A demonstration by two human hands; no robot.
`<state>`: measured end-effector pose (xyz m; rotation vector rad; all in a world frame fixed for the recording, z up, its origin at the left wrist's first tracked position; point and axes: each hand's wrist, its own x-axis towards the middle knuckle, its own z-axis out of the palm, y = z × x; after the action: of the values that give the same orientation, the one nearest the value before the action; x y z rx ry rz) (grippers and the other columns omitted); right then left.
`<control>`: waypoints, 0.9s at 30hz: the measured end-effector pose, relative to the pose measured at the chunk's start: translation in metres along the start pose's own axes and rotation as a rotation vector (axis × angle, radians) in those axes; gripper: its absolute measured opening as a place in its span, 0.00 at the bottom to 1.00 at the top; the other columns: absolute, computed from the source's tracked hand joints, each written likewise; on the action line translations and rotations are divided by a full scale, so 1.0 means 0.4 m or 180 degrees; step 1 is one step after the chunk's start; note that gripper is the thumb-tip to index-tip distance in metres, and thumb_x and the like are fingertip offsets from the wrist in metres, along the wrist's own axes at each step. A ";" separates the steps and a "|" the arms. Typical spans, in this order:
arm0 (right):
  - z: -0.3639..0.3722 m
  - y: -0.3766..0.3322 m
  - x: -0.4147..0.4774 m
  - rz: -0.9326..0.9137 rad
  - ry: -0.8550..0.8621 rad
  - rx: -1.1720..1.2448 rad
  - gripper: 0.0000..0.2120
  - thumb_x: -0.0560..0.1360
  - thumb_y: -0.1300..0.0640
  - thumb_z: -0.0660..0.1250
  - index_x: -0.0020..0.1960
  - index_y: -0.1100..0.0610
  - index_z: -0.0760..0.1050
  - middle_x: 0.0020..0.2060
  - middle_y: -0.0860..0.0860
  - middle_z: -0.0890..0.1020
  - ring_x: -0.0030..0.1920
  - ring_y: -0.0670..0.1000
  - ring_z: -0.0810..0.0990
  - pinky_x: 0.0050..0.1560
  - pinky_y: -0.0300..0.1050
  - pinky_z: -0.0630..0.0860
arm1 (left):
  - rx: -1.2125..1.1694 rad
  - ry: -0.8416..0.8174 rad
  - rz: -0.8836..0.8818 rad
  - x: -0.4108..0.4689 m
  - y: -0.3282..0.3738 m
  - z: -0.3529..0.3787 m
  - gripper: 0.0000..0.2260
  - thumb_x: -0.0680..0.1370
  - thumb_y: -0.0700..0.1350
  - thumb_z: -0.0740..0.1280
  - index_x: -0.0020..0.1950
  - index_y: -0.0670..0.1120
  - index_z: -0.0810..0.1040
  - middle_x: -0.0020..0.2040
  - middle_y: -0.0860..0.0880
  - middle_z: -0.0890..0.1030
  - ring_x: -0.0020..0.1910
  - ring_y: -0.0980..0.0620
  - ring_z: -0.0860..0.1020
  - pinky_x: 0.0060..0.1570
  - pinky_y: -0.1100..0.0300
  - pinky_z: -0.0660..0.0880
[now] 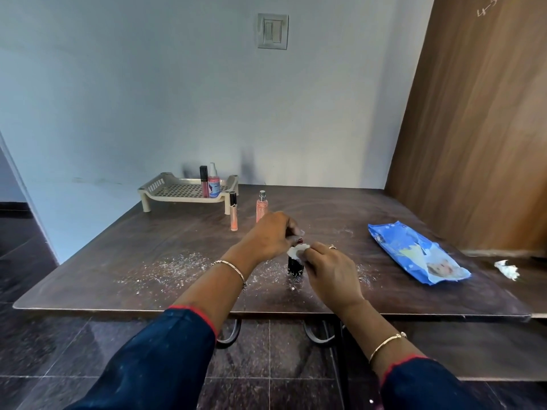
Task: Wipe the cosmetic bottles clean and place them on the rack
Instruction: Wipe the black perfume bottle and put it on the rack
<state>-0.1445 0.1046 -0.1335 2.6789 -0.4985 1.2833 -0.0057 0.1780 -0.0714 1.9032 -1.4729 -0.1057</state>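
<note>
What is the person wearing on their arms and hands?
Both sleeves are dark blue with a red edge: the left sleeve and the right sleeve. A thin gold bangle circles each wrist, the left bangle and the right bangle. The right hand has a ring, and the left hand has a red-painted nail.

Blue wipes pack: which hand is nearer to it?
Right. The right hand is left of the pack, holding a wipe on the dark bottle; the left hand grips the bottle's top, farther left.

On dark bottle (296, 267): left hand (268, 235), right hand (333, 275), wipe (297, 251).
</note>
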 end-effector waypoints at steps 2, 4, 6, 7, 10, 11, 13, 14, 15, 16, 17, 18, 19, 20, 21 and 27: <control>0.007 0.013 -0.002 -0.0150 -0.0097 -0.0110 0.10 0.62 0.62 0.77 0.38 0.53 0.78 0.31 0.49 0.79 0.27 0.56 0.77 0.21 0.42 0.66 | 0.0001 -0.0005 -0.0017 0.002 0.002 0.000 0.04 0.74 0.37 0.71 0.48 0.39 0.83 0.50 0.46 0.84 0.50 0.54 0.82 0.54 0.65 0.77; 0.016 0.027 -0.010 -0.0272 -0.0341 -0.0230 0.11 0.61 0.60 0.78 0.37 0.52 0.77 0.30 0.48 0.78 0.26 0.55 0.77 0.20 0.41 0.66 | -0.0015 -0.0015 -0.0055 0.003 0.003 0.000 0.05 0.74 0.36 0.70 0.49 0.39 0.82 0.52 0.46 0.84 0.50 0.54 0.81 0.54 0.67 0.75; 0.025 0.040 -0.020 -0.0312 -0.0596 -0.0348 0.10 0.60 0.58 0.79 0.36 0.52 0.78 0.29 0.47 0.79 0.27 0.53 0.78 0.20 0.40 0.67 | -0.0014 -0.0038 -0.0064 0.005 0.002 -0.001 0.06 0.74 0.36 0.70 0.50 0.39 0.82 0.53 0.46 0.83 0.51 0.55 0.81 0.53 0.70 0.73; 0.029 0.044 -0.024 -0.0305 -0.0697 -0.0390 0.09 0.60 0.58 0.78 0.35 0.51 0.78 0.30 0.47 0.79 0.27 0.52 0.79 0.21 0.39 0.67 | -0.0013 -0.0044 -0.0066 0.006 0.002 -0.001 0.06 0.73 0.36 0.70 0.50 0.39 0.82 0.54 0.45 0.83 0.50 0.55 0.81 0.53 0.70 0.72; 0.033 0.050 -0.024 -0.0290 -0.0874 -0.0421 0.08 0.61 0.58 0.77 0.33 0.50 0.78 0.30 0.46 0.80 0.28 0.51 0.79 0.22 0.39 0.67 | -0.0008 -0.0055 -0.0087 0.006 0.002 -0.003 0.06 0.73 0.37 0.71 0.50 0.40 0.82 0.53 0.46 0.83 0.49 0.57 0.80 0.53 0.70 0.72; 0.031 0.051 -0.020 -0.0327 -0.0843 -0.0412 0.09 0.61 0.58 0.77 0.33 0.51 0.78 0.30 0.46 0.79 0.28 0.52 0.79 0.21 0.39 0.66 | -0.0010 -0.0058 -0.0093 0.007 0.001 -0.003 0.06 0.73 0.37 0.71 0.50 0.40 0.82 0.53 0.46 0.83 0.49 0.57 0.80 0.53 0.70 0.72; 0.020 0.050 -0.010 -0.0366 -0.0659 -0.0234 0.08 0.64 0.57 0.76 0.35 0.51 0.76 0.30 0.47 0.78 0.28 0.54 0.79 0.21 0.41 0.67 | -0.0003 -0.0077 -0.0085 0.007 0.002 -0.005 0.06 0.73 0.37 0.71 0.49 0.40 0.81 0.53 0.46 0.83 0.49 0.56 0.80 0.53 0.70 0.72; 0.010 0.046 -0.004 -0.0351 -0.0485 -0.0095 0.07 0.66 0.58 0.76 0.37 0.52 0.77 0.31 0.47 0.79 0.28 0.54 0.78 0.22 0.41 0.67 | 0.0007 -0.0095 -0.0077 0.008 0.004 -0.007 0.06 0.73 0.37 0.71 0.49 0.40 0.81 0.53 0.46 0.83 0.49 0.55 0.80 0.53 0.69 0.72; 0.000 0.039 0.004 -0.0328 -0.0294 0.0006 0.06 0.67 0.58 0.75 0.39 0.52 0.78 0.33 0.47 0.79 0.28 0.54 0.78 0.22 0.41 0.67 | 0.0017 -0.0109 -0.0066 0.009 0.005 -0.009 0.05 0.73 0.37 0.71 0.49 0.40 0.82 0.52 0.46 0.83 0.49 0.55 0.80 0.53 0.69 0.72; -0.008 0.030 0.010 -0.0335 -0.0130 0.0028 0.05 0.69 0.58 0.74 0.42 0.52 0.78 0.34 0.47 0.79 0.29 0.54 0.77 0.23 0.41 0.67 | 0.0029 -0.0117 -0.0050 0.012 0.006 -0.010 0.05 0.73 0.37 0.71 0.49 0.40 0.82 0.51 0.46 0.84 0.48 0.55 0.81 0.53 0.69 0.73; -0.013 0.020 0.015 -0.0391 -0.0025 -0.0004 0.04 0.70 0.58 0.73 0.44 0.51 0.79 0.36 0.47 0.80 0.30 0.53 0.77 0.24 0.41 0.67 | 0.0050 -0.0120 -0.0026 0.014 0.006 -0.012 0.05 0.73 0.38 0.72 0.48 0.40 0.82 0.50 0.46 0.84 0.47 0.55 0.81 0.53 0.68 0.73; -0.011 0.013 0.017 -0.0474 0.0015 -0.0058 0.05 0.71 0.58 0.72 0.46 0.50 0.80 0.39 0.47 0.81 0.31 0.53 0.77 0.24 0.42 0.69 | 0.0079 -0.0125 -0.0004 0.015 0.007 -0.013 0.05 0.73 0.37 0.72 0.48 0.40 0.82 0.49 0.46 0.84 0.46 0.55 0.81 0.52 0.68 0.74; -0.006 0.010 0.018 -0.0569 0.0008 -0.0137 0.06 0.71 0.59 0.71 0.48 0.51 0.80 0.40 0.48 0.81 0.32 0.52 0.77 0.24 0.44 0.70 | 0.0108 -0.0138 0.0022 0.015 0.008 -0.015 0.05 0.73 0.37 0.72 0.47 0.40 0.82 0.49 0.46 0.84 0.46 0.54 0.81 0.52 0.67 0.75; 0.000 0.009 0.016 -0.0670 -0.0035 -0.0246 0.08 0.71 0.60 0.69 0.48 0.51 0.80 0.41 0.49 0.81 0.32 0.53 0.77 0.24 0.45 0.70 | 0.0133 -0.0154 0.0059 0.015 0.009 -0.015 0.04 0.73 0.37 0.72 0.47 0.40 0.82 0.48 0.46 0.84 0.45 0.54 0.81 0.52 0.66 0.76; 0.006 0.009 0.012 -0.0781 -0.0105 -0.0373 0.09 0.71 0.62 0.67 0.48 0.53 0.80 0.41 0.50 0.80 0.31 0.53 0.77 0.24 0.45 0.70 | 0.0149 -0.0163 0.0109 0.015 0.010 -0.015 0.03 0.73 0.37 0.72 0.46 0.40 0.82 0.48 0.45 0.84 0.45 0.53 0.81 0.52 0.64 0.77; 0.022 0.007 -0.011 -0.1488 -0.0772 -0.0869 0.15 0.69 0.56 0.55 0.37 0.52 0.81 0.37 0.50 0.78 0.27 0.50 0.77 0.26 0.42 0.69 | 0.0277 -0.0154 0.0252 0.020 0.014 -0.014 0.02 0.72 0.39 0.72 0.42 0.40 0.81 0.46 0.45 0.84 0.43 0.53 0.81 0.50 0.60 0.79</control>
<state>-0.1417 0.1007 -0.1427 2.5167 -0.0502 0.7138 -0.0048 0.1731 -0.0612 1.9203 -1.6068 -0.0519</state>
